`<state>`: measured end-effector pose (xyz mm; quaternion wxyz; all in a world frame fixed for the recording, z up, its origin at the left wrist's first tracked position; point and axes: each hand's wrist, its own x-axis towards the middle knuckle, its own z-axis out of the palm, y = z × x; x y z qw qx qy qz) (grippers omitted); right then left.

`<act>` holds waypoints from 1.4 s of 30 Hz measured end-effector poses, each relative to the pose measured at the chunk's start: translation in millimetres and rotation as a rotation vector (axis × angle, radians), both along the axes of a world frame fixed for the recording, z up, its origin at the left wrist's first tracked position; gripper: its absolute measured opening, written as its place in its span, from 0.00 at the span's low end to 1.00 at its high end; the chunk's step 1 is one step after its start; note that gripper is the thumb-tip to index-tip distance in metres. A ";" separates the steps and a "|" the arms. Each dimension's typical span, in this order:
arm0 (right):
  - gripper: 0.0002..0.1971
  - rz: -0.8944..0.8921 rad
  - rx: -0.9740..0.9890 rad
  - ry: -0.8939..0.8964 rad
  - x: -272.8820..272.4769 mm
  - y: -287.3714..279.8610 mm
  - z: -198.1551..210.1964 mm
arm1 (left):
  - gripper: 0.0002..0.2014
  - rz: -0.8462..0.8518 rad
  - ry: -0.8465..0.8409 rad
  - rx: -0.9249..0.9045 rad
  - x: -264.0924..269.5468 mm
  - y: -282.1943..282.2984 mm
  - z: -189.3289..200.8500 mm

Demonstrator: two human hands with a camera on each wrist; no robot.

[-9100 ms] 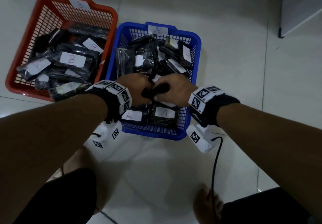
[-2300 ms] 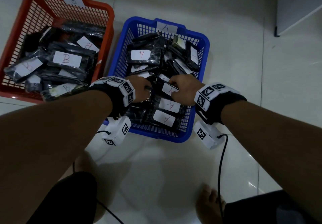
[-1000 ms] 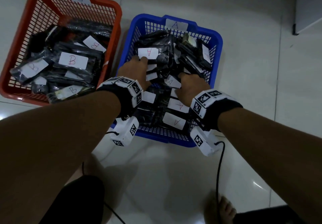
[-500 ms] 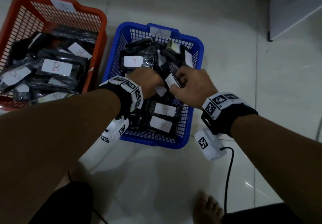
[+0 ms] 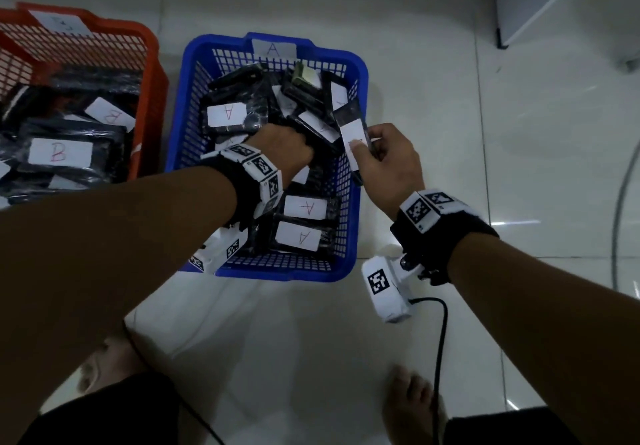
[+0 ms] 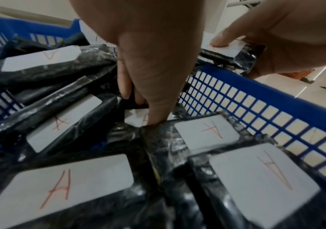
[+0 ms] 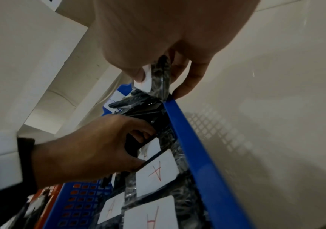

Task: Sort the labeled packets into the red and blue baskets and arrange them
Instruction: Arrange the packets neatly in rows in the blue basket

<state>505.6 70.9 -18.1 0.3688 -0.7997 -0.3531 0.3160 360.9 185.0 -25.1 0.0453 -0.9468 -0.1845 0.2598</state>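
The blue basket [image 5: 360,74], tagged A, holds several black packets with white A labels, two of them [image 5: 304,207] lying flat at its near end. My left hand [image 5: 287,146] is down inside it, fingers curled round a black packet [image 7: 136,144] in the middle. My right hand [image 5: 369,148] pinches another A-labeled packet [image 5: 351,129], held upright over the basket's right rim. The red basket [image 5: 152,74] at the left holds black packets with B labels [image 5: 59,152].
A pale tiled floor surrounds both baskets. A grey cabinet corner [image 5: 540,4] stands at the far right. My bare feet [image 5: 412,406] and a black cable [image 5: 440,340] from the right wrist camera lie near the bottom edge.
My right hand has lifted its packet up and rightward to the basket's right rim. The left hand stays in the middle of the blue basket, gripping a packet.
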 end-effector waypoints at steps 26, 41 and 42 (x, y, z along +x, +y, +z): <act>0.07 0.167 0.009 -0.079 2.5 -1.2 7.0 | 0.14 0.349 -0.307 -0.359 1.5 -10.1 -22.4; 0.10 0.225 0.019 -0.137 3.1 2.0 2.7 | 0.12 0.438 -0.293 -0.509 -4.4 -3.0 -19.4; 0.10 0.235 0.027 -0.152 3.1 1.8 3.0 | 0.13 0.416 -0.316 -0.495 -5.9 -3.4 -20.3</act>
